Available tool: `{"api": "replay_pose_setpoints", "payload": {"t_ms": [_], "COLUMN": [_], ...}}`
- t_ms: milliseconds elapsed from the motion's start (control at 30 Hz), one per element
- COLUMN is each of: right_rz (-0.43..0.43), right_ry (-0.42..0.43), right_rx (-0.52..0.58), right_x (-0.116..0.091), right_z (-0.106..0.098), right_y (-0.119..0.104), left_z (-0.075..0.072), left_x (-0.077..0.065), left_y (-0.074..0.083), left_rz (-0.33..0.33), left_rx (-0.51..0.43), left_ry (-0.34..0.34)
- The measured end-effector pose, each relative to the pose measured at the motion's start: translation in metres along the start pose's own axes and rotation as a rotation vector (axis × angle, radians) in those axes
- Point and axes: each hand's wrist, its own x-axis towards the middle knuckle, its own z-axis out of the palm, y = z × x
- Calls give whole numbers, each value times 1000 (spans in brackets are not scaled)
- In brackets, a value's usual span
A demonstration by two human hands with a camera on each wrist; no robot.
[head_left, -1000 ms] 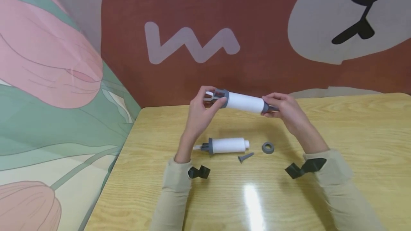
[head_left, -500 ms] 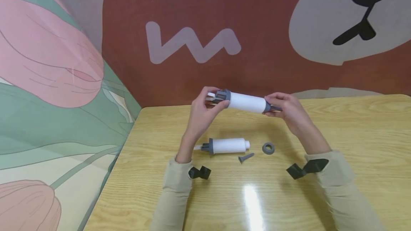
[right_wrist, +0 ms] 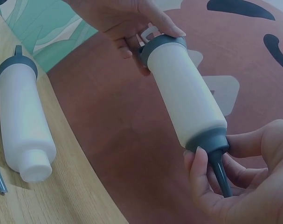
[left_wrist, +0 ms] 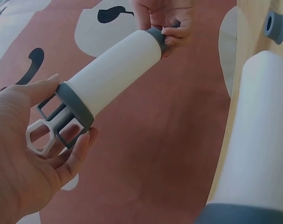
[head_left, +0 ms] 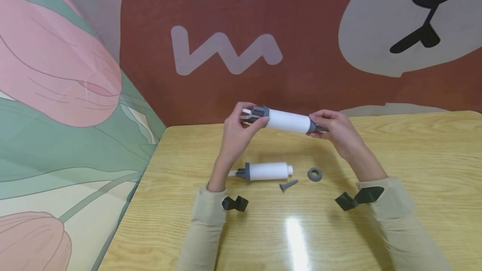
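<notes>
An icing syringe [head_left: 288,121] with a white barrel is held up above the far part of the table, its nozzle end slightly lower. My left hand [head_left: 238,131] pinches its grey collar [left_wrist: 75,106], thumb on one side and fingers on the other. A white plunger ring [left_wrist: 40,137] sticks out there between grey loop handles. At the other end my right hand [head_left: 337,131] pinches the grey screw ring [right_wrist: 207,140], thumb and fingertips around it. From that ring the narrow grey nozzle [right_wrist: 219,175] points toward my right palm.
A second icing syringe [head_left: 268,171] lies on the wooden table [head_left: 263,237], its white tip bare. In front of it lies a loose grey nozzle [head_left: 288,185], with a grey ring [head_left: 314,174] to the right. A printed cloth [head_left: 241,91] hangs behind the table.
Both hands keep their hold at the same two ends. The held syringe has shifted very slightly to the right; the parts on the table stay put.
</notes>
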Motion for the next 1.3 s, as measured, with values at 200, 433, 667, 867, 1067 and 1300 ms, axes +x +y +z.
{"api": "replay_pose_setpoints", "payload": {"t_ms": [200,433,667,867,1067,1300], "right_rz": [2,10,0,-7,-1,2], "right_ry": [-3,-16,-63,-72,-80,-70], "right_rx": [-9,-22,-3,16,4,-6], "right_x": [1,2,3,3,3,1], "right_z": [2,5,11,11,12,12], "right_y": [1,5,9,9,8,7], "left_z": [2,0,-9,-11,-11,-11], "left_x": [-2,-11,-16,-17,-17,-17], "left_y": [-3,-13,-19,-18,-20,-19], "left_rz": [-20,-121,-125,-115,-116,-111], "left_rx": [8,-21,-26,-20,-32,-47], "left_ry": [21,1,-4,4,28,39]}}
